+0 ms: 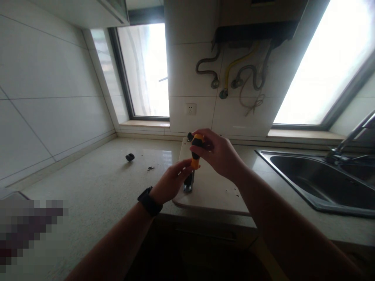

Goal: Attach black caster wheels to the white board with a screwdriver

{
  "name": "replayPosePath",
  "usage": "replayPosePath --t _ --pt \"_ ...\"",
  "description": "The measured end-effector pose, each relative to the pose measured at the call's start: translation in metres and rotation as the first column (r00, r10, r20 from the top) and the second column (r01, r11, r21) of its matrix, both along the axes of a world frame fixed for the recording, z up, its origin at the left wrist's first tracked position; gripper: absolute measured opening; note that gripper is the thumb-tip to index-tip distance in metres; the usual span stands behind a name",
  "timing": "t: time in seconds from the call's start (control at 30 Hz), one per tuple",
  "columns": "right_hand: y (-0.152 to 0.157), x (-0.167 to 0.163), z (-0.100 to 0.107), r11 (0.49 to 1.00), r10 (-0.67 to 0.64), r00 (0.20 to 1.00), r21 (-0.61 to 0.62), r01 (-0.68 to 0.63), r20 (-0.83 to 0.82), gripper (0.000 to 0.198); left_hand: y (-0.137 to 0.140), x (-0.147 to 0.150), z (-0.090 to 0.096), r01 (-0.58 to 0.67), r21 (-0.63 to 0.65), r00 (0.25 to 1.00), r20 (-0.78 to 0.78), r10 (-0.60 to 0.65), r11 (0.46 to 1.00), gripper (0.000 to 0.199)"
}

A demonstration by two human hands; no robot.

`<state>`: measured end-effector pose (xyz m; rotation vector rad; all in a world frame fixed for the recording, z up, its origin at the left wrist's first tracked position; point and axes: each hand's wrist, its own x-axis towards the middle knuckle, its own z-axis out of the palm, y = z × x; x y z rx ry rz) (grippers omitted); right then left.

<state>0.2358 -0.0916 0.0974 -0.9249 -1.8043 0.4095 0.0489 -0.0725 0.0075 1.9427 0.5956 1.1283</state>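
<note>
Right hand: grip pinching an orange-black screwdriver above a board. Left hand at the screwdriver's lower end; cannot tell whether that grip pinches it.

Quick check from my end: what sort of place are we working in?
Most likely a home kitchen: a metal sink with a faucet is set into the countertop, and white tiles cover the walls.

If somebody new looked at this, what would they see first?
Probably the orange-and-black tool handle, in the right hand near the middle, with the left hand at its lower end. Then perhaps the bright glass window left of centre and another window at upper right.
</note>
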Motion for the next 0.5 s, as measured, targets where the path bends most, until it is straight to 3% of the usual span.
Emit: replayPosePath --t 0.07,0.13,0.27,0.33,0.4,0.5 --pt "-0.002 -0.003 0.000 0.982 -0.158 0.985 0.119 0.149 0.075 0.041 -0.001 0.001 0.000 -0.083 0.031 0.996 -0.036 0.084 0.996 0.031" --pt "-0.005 -0.007 0.000 0.954 -0.243 0.963 0.206 0.216 0.115 0.039 -0.002 -0.001 0.001 -0.137 0.116 0.983 -0.107 0.150 0.984 0.031" --pt "-0.010 -0.010 0.000 0.943 -0.268 0.955 0.240 0.233 0.127 0.041 0.007 -0.014 0.002 -0.063 0.361 0.925 -0.329 0.190 0.931 0.046" --pt "-0.011 -0.009 -0.002 0.974 -0.170 0.978 0.173 0.147 0.125 0.037 0.015 -0.023 -0.001 0.040 0.358 0.881 -0.453 0.136 0.933 0.060" --pt "-0.011 -0.007 -0.004 0.997 0.069 0.996 0.029 -0.070 0.058 0.031 0.023 -0.032 -0.005 0.103 0.292 0.852 -0.519 0.067 0.951 0.062" --pt "-0.009 -0.003 -0.005 0.895 0.390 0.911 -0.180 -0.409 -0.134 0.042 0.029 -0.038 -0.010 0.132 0.211 0.865 -0.501 -0.009 0.969 0.052"
